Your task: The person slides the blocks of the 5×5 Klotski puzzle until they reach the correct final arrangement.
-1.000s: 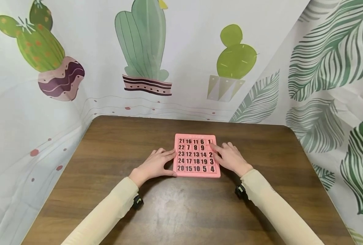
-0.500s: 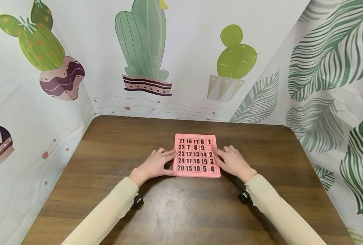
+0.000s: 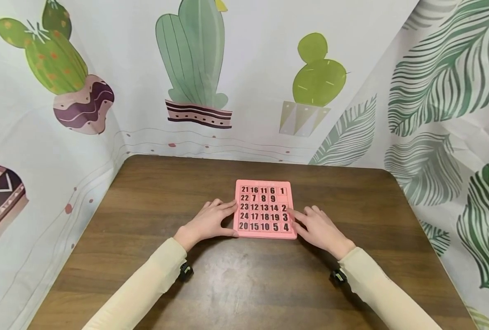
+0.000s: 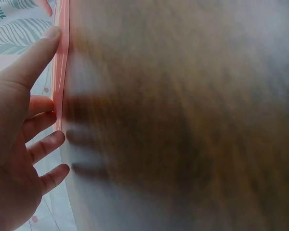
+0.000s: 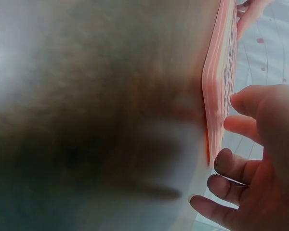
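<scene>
A pink number slide puzzle [image 3: 265, 209] lies flat on the table, its black-numbered tiles in a square grid. In the second row the rightmost cell has no tile; the 1 tile sits above it and the 2 tile below. My left hand [image 3: 207, 222] rests along the puzzle's left side, with the thumb [image 4: 50, 36] and fingertips touching its edge. At the right side is my right hand [image 3: 319, 229], its index fingertip beside the 2 tile. In the right wrist view its fingers [image 5: 243, 126] are spread and loosely bent near the puzzle's edge, pinching nothing.
The brown wooden table [image 3: 236, 284] reaches around the puzzle on all sides. Behind it hangs a white cloth [image 3: 252, 68] printed with cacti and leaves. Each wrist carries a small black camera [image 3: 185, 272].
My right hand has drawn back to the right and toward me, its index finger leaving the upper right cells for the 2 tile's side. The left hand stays put; the numbers look unchanged.
</scene>
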Demonstrator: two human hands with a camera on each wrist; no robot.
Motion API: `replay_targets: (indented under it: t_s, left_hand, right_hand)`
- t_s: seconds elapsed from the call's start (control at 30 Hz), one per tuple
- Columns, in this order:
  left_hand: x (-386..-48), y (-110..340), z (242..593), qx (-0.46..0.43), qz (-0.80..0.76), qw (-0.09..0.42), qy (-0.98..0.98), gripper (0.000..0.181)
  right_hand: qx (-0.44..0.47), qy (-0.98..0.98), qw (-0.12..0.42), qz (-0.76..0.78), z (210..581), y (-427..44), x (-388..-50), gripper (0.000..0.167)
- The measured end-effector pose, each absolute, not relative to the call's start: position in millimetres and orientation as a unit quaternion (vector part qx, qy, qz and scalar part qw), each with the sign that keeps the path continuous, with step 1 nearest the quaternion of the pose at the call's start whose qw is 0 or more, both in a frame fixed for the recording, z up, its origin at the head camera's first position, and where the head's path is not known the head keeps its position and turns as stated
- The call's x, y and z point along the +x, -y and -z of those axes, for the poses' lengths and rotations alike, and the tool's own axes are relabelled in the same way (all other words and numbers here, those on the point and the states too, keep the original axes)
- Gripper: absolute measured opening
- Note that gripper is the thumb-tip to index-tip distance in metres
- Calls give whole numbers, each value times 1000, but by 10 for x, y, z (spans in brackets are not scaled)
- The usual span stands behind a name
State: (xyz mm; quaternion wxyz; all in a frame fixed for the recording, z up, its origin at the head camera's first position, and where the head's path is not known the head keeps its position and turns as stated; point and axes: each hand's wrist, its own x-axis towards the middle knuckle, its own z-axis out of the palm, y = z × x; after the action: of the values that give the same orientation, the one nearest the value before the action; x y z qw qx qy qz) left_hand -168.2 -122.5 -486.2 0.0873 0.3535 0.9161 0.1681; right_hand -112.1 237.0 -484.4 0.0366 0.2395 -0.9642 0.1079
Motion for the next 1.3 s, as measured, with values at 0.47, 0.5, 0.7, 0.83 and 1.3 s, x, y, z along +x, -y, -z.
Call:
replay_targets:
  t_s: [0.47, 0.5, 0.7, 0.83, 1.3]
  left_hand:
    - [-1687, 1232, 4876, 354, -163, 89, -917, 93]
    - [-1687, 1231, 4876, 354, -163, 88, -917, 93]
    - [-1685, 1228, 4867, 358, -161, 77, -917, 93]
    - [-1688, 1224, 4859, 359, -159, 74, -917, 93]
    - [-1689, 1220, 4873, 359, -152, 79, -917, 93]
  right_hand:
    - [237, 965, 22, -110, 4861, -2364, -1071, 42]
    - [238, 965, 23, -110, 4860, -2364, -1074, 41]
    - [236, 964, 31, -117, 4841, -2367, -1102, 43]
    - [229, 966, 26, -115, 4827, -2361, -1142, 44]
    - [221, 970, 26, -103, 4854, -2324, -1273, 45]
